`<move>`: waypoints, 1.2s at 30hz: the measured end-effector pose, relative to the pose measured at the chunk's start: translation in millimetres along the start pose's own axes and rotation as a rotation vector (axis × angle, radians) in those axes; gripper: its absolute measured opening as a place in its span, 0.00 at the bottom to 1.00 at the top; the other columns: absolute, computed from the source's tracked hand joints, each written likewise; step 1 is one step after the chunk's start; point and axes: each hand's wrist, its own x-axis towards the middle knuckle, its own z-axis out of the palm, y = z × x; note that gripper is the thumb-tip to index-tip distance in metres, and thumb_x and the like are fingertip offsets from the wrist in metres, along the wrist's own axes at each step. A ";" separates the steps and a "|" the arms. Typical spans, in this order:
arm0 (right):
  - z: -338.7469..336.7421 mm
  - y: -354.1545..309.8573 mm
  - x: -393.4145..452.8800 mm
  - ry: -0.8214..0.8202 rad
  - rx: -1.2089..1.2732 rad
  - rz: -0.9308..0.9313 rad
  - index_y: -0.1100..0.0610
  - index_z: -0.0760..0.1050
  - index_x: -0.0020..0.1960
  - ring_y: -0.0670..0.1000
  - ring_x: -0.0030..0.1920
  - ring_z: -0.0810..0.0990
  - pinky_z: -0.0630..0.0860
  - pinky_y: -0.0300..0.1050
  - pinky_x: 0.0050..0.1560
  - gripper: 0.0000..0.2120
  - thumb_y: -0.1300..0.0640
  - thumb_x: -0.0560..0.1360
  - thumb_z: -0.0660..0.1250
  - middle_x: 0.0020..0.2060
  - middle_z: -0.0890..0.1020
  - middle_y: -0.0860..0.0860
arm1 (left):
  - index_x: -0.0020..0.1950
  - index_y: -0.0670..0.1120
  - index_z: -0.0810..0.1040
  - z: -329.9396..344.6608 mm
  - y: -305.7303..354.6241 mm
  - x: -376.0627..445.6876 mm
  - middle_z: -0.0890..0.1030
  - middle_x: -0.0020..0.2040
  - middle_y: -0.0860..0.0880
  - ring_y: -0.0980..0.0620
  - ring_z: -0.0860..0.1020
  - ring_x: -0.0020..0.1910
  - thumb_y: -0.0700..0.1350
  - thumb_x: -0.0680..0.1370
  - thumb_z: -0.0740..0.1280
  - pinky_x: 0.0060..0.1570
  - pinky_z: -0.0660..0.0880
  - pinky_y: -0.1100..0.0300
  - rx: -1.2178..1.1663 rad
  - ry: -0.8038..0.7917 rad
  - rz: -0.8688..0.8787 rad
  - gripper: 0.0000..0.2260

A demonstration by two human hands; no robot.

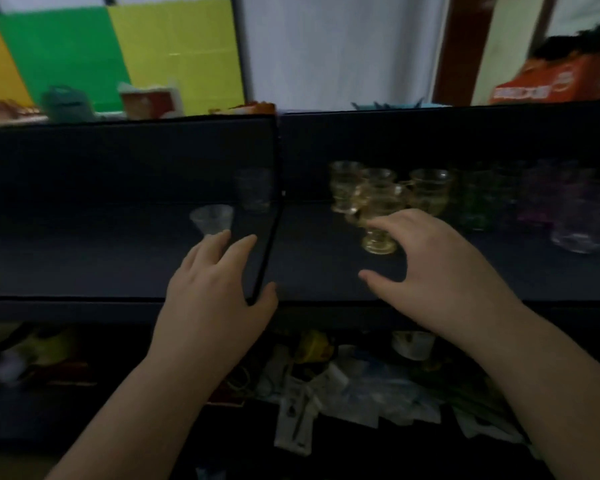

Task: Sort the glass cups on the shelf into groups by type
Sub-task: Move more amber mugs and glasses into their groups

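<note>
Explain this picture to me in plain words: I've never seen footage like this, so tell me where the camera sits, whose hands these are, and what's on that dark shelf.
There is one picture, from a camera worn on a person's head, looking forward and down, so the two bare arms are the wearer's own. No machine is involved. The left hand reaches toward a small clear cone-shaped glass; a clear tumbler stands behind it. The right hand is spread open by a yellow footed glass, one of a cluster of yellow glasses. Greenish glasses and purplish ones stand further right. All stand on the dark shelf. The picture is blurred, but neither hand appears to be holding anything.
</note>
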 end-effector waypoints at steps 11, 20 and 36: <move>65.3 -78.9 92.1 -0.068 -0.012 -0.143 0.45 0.68 0.71 0.46 0.64 0.71 0.69 0.42 0.60 0.30 0.38 0.71 0.66 0.64 0.73 0.43 | 0.76 0.56 0.61 -7.1 -117.8 9.2 0.62 0.75 0.53 0.51 0.57 0.74 0.62 0.75 0.64 0.70 0.61 0.52 0.009 0.033 -0.208 0.31; 99.8 -93.5 172.9 -0.052 -0.006 -0.216 0.47 0.69 0.72 0.48 0.63 0.72 0.72 0.45 0.61 0.31 0.39 0.71 0.68 0.64 0.73 0.45 | 0.76 0.59 0.57 -5.4 -147.7 81.2 0.58 0.76 0.56 0.55 0.55 0.74 0.65 0.72 0.64 0.67 0.60 0.57 -0.027 0.049 -0.176 0.35; 146.1 -106.0 247.3 -0.168 -0.085 0.127 0.46 0.58 0.76 0.56 0.64 0.68 0.73 0.52 0.59 0.41 0.34 0.68 0.70 0.66 0.66 0.54 | 0.73 0.61 0.62 31.4 -179.0 182.4 0.68 0.66 0.55 0.55 0.70 0.62 0.57 0.71 0.70 0.59 0.71 0.57 -0.128 -0.413 0.087 0.32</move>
